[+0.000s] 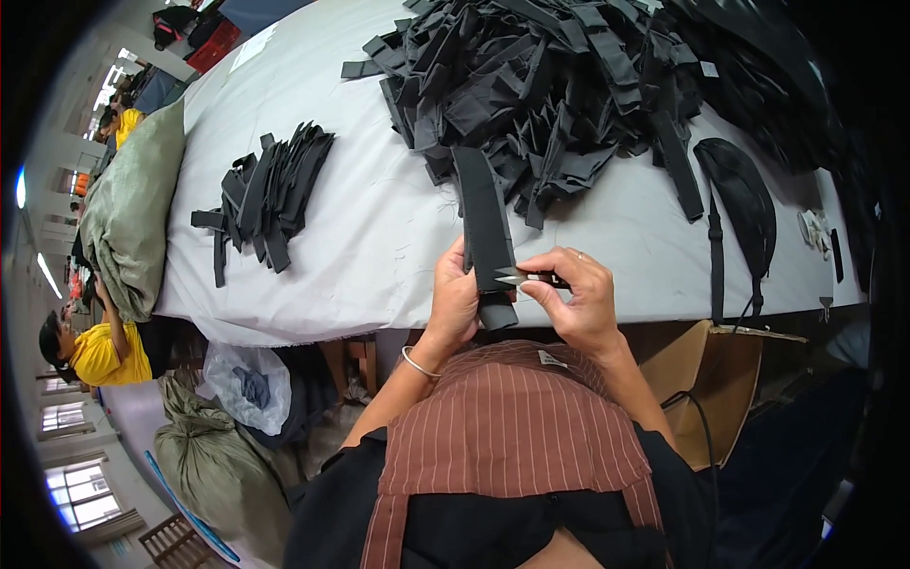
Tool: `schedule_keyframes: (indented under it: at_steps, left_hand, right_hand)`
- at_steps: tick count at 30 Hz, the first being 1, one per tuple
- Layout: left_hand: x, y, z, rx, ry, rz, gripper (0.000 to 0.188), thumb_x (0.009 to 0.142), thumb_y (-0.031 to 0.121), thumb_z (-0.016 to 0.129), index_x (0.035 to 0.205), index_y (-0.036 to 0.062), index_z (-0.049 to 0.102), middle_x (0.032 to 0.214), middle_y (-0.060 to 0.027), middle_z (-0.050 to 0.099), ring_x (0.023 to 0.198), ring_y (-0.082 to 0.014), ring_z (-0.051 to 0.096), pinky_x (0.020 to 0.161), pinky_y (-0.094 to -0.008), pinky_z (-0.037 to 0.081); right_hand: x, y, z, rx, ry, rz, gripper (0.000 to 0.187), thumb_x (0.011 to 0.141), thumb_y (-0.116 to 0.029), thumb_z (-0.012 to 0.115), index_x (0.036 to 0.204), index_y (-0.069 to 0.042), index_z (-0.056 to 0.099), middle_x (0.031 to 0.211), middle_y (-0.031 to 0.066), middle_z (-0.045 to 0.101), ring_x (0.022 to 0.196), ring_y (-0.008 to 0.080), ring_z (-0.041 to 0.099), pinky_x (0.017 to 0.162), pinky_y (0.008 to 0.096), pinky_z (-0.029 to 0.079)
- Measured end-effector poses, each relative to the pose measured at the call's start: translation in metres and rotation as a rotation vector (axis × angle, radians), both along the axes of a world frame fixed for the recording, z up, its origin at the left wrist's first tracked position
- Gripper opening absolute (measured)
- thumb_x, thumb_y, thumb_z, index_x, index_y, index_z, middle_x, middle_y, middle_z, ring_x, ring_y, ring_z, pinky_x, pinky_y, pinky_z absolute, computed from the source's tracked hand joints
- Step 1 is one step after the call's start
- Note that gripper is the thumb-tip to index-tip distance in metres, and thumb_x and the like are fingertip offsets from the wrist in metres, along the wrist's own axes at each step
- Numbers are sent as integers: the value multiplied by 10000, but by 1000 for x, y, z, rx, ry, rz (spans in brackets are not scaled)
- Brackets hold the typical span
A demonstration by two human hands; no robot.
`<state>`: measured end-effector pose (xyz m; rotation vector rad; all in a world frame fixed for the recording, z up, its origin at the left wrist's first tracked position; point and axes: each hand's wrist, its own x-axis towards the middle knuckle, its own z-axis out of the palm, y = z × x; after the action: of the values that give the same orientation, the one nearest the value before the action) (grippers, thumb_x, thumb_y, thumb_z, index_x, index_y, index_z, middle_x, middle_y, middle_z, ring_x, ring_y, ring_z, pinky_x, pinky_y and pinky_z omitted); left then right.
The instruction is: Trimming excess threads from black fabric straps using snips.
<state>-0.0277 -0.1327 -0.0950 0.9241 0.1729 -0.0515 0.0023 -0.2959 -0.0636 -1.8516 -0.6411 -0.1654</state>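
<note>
In my left hand (455, 299) is a black fabric strip (485, 213), gripped near its close end at the table's front edge. The strip stretches away from me to the big heap, and a short folded tail hangs below my fingers. My right hand (580, 296) is closed around small thread snips (512, 277), whose pointed metal blades lie over the strip's right edge near my left fingers. Beyond my hands rises a large heap of similar black strips (559, 76). A smaller bunch of strips (270, 194) rests on the left of the table.
A white cloth covers the table (370, 256). On the right lie a black pouch (744, 204) with a strap and dark material. A stuffed grey-green sack (137, 209) leans at the left edge; a cardboard box (730, 389) stands below right. A person in yellow (109, 351) is at far left.
</note>
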Motion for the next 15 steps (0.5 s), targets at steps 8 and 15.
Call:
schedule_keyframes:
  at_steps: [8, 15]
  left_hand:
    - [-1, -5, -2, 14, -18, 68, 237, 883, 48, 580, 1113, 9, 535, 911, -53, 625, 752, -92, 621, 644, -217, 520]
    - [-3, 0, -5, 22, -10, -33, 216, 912, 103, 599, 1093, 2, 538, 893, -37, 621, 674, -74, 597, 535, -219, 513]
  right_hand:
    - [-2, 5, 0, -113, -124, 132, 193, 702, -103, 734, 876, -57, 665, 716, 69, 622, 614, 220, 554, 600, 321, 413]
    - [1, 4, -3, -46, -23, 52, 204, 708, -120, 736, 895, -86, 662, 763, 29, 640, 675, 218, 604, 632, 326, 448]
